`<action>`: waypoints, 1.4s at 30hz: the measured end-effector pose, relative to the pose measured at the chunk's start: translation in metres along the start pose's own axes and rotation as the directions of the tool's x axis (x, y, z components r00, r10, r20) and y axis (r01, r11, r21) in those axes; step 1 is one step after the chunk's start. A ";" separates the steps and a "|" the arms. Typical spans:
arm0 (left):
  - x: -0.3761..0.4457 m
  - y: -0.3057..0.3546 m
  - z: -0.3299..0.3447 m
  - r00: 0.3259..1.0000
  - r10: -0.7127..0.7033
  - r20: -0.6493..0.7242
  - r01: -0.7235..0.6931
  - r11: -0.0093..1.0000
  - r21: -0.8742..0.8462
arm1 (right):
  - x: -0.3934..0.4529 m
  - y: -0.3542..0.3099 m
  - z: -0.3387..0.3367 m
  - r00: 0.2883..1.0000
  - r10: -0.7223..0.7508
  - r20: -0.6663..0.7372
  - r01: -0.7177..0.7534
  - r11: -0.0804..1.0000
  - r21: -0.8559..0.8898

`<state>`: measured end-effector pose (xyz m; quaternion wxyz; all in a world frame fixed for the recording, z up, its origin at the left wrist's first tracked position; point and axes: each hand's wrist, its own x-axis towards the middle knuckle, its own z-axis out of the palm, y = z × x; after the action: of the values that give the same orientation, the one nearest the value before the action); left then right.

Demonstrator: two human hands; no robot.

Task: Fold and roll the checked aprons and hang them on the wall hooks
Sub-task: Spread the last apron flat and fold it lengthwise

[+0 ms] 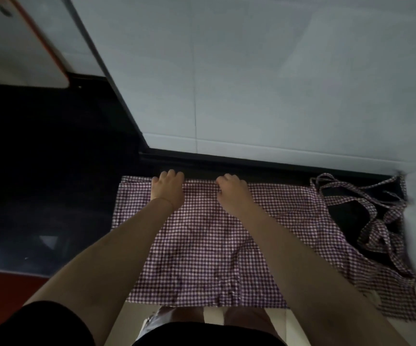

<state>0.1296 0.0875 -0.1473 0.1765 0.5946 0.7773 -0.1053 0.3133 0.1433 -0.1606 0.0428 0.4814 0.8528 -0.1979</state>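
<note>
L hand (168,189) & R hand (231,192) pinch far edge of flat gingham apron (202,245); straps (376,221) tangled R.

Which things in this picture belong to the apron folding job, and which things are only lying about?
Part of the job:
- checked apron, spread flat on the dark counter
- apron straps, tangled at its right end
- left hand and right hand, both with a grip on the apron's far edge

Just there:
- white tiled wall
- white board with orange edge, upper left
- red surface, lower left

No wall hooks in view.
</note>
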 end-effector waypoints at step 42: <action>0.022 -0.101 -0.011 0.994 -0.099 -0.043 0.101 0.993 0.056 | 0.046 -0.044 -0.005 0.963 0.170 0.209 -0.151 0.983 -0.105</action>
<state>0.0260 0.0835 -0.1505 0.1381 0.5617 0.8061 -0.1247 0.2530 0.1619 -0.1556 0.1729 0.5221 0.8090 -0.2073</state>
